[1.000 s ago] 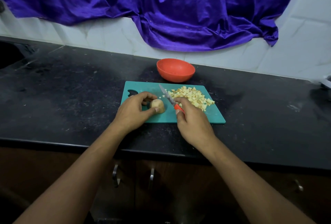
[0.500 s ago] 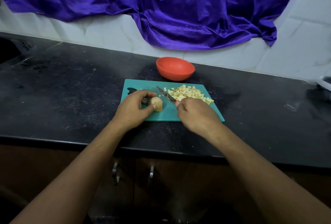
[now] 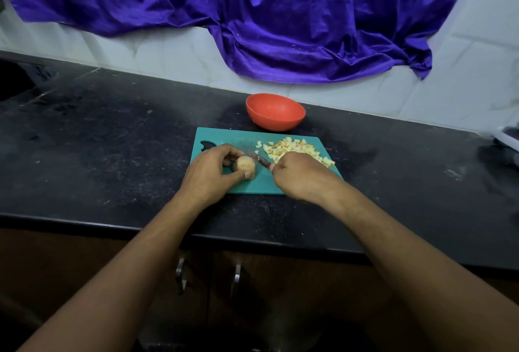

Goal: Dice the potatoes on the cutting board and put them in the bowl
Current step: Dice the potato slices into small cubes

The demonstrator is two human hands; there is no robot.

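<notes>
On the cutting board (image 3: 222,138), my left hand (image 3: 209,173) pinches the potato (image 3: 245,165); my right hand (image 3: 302,176) grips the knife (image 3: 259,159).

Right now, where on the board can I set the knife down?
Bare cutting board shows at the near edge between left hand and right hand, and along the far edge by the bowl. Diced potato crowds the right side.
</notes>
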